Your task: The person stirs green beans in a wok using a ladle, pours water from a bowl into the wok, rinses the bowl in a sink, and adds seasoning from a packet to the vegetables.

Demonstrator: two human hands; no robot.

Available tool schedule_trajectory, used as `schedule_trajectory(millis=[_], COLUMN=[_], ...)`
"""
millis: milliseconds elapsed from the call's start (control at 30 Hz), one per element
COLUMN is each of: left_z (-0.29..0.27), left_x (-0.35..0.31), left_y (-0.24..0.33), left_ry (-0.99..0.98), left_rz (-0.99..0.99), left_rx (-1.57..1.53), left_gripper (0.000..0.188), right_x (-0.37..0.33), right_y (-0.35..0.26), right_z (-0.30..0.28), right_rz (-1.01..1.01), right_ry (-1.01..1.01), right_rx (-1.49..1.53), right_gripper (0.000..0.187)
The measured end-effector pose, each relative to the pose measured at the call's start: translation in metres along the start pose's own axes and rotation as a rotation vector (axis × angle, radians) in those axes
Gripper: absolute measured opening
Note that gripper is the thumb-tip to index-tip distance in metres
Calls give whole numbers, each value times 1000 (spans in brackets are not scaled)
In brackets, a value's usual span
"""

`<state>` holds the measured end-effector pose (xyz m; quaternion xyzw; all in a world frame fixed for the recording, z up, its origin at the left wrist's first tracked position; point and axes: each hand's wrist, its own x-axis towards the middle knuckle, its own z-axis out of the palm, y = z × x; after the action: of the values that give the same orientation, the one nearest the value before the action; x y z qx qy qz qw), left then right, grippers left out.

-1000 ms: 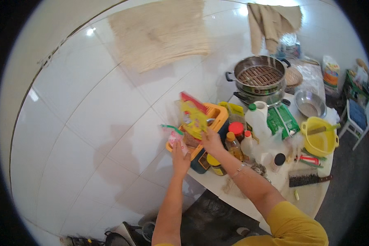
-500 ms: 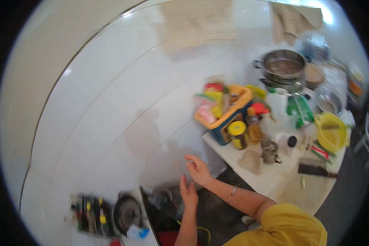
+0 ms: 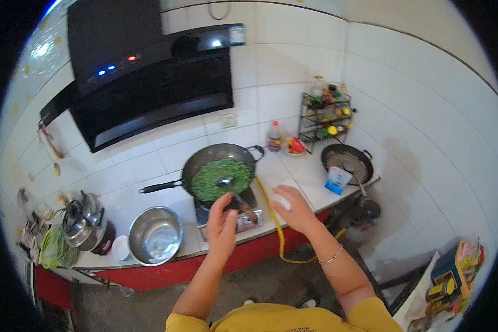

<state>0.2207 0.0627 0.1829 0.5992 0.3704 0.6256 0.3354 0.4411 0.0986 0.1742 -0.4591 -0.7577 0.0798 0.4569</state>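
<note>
Both my hands are raised in front of the counter, fingers apart and nothing seen in them. My left hand is just below a wok of chopped greens on a gas stove. A metal ladle rests in the greens, its brown-ended handle slanting over the near rim between my hands, close to the left one. My right hand, with a bracelet on its wrist, is right of the stove, over the counter edge and a yellow hose.
A steel basin, white cup and cooker stand left. To the right are a second wok, a blue-white packet and a spice rack. A black range hood hangs above.
My view has swung left from the side table with pots and a basket to the stove counter. My hands, close together before, are now farther apart.
</note>
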Motion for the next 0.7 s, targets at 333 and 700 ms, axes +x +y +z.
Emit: schedule_trajectory(millis=[333, 700], left_z=[-164, -156], left_x=[-61, -70], left_y=[-65, -107], left_ry=[391, 418], left_rz=[-245, -351], left_rx=[16, 147], left_gripper=[38, 45], right_x=[59, 133], right_y=[3, 98], right_z=[126, 108], right_rz=[196, 297], right_ry=[-798, -640], right_rx=[-679, -206], right_gripper=[43, 30])
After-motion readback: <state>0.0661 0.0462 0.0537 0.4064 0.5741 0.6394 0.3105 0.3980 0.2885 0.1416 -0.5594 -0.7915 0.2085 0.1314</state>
